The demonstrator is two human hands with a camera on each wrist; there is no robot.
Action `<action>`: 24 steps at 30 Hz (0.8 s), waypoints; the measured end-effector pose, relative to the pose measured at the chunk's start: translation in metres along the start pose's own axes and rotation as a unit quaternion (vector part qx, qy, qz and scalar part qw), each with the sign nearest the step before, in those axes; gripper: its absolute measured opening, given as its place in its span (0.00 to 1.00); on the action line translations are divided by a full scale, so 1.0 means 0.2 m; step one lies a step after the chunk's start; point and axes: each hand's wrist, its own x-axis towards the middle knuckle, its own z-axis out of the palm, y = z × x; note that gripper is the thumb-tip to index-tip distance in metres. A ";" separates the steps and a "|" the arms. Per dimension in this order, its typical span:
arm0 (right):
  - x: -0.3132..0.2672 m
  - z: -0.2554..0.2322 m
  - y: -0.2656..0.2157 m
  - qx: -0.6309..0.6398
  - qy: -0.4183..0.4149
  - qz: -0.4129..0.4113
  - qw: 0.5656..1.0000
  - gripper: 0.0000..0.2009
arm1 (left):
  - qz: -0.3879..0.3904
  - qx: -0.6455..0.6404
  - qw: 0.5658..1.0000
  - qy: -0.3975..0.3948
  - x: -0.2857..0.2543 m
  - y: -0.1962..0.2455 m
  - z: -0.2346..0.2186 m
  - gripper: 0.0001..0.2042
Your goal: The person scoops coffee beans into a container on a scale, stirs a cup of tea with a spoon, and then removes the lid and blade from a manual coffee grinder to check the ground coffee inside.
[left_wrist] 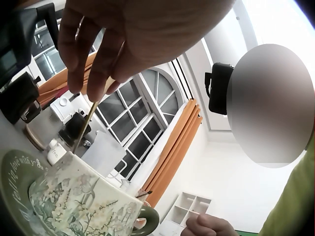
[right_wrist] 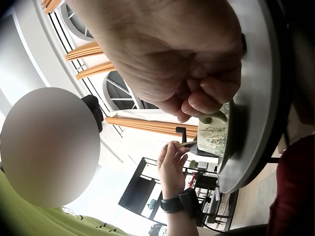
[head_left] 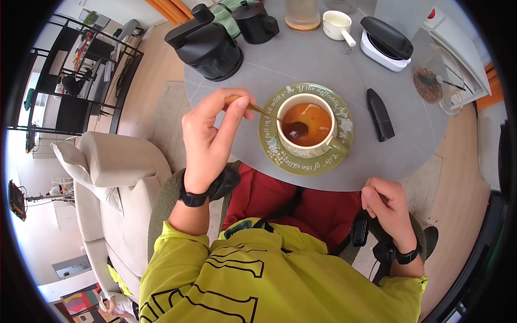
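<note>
My left hand [head_left: 212, 137] pinches the handle of a gold spoon [head_left: 264, 112] between thumb and fingers, left of the cup. The spoon's bowl end lies in amber-brown liquid [head_left: 315, 121] inside a floral cup [head_left: 301, 151]. Beneath the cup is a green saucer [head_left: 273, 145] with white lettering. In the left wrist view the left hand [left_wrist: 118, 44] is above the cup [left_wrist: 83, 196], the spoon [left_wrist: 88, 120] slanting down into it. My right hand [head_left: 389, 207] is off the cup at the table's near edge, fingers curled with nothing seen in them; the right wrist view shows its curled fingers [right_wrist: 204, 101].
On the grey table [head_left: 237, 124] stand a black kettle [head_left: 210, 51], a black pot [head_left: 256, 24], a small white handled cup [head_left: 337, 26], an open black-and-white case [head_left: 385, 46], a black device [head_left: 380, 116] and a clear container [head_left: 431, 86] of brown pieces.
</note>
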 end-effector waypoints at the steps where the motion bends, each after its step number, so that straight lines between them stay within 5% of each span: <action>1: 0.00 0.00 0.00 -0.001 -0.001 -0.001 1.000 0.15 | -0.025 -0.038 0.999 -0.020 -0.01 -0.01 0.00 0.06; 8: 0.00 0.00 0.01 -0.004 -0.003 -0.001 1.000 0.15 | -0.084 -0.170 0.981 -0.046 -0.01 -0.02 0.09 0.07; 17: 0.00 0.00 0.00 0.000 -0.002 0.004 1.000 0.15 | 0.011 -0.007 1.000 0.023 0.01 -0.02 0.05 0.06; 24: 0.01 0.01 0.01 -0.005 -0.005 0.003 1.000 0.15 | -0.062 -0.069 0.995 -0.041 -0.01 -0.02 0.01 0.06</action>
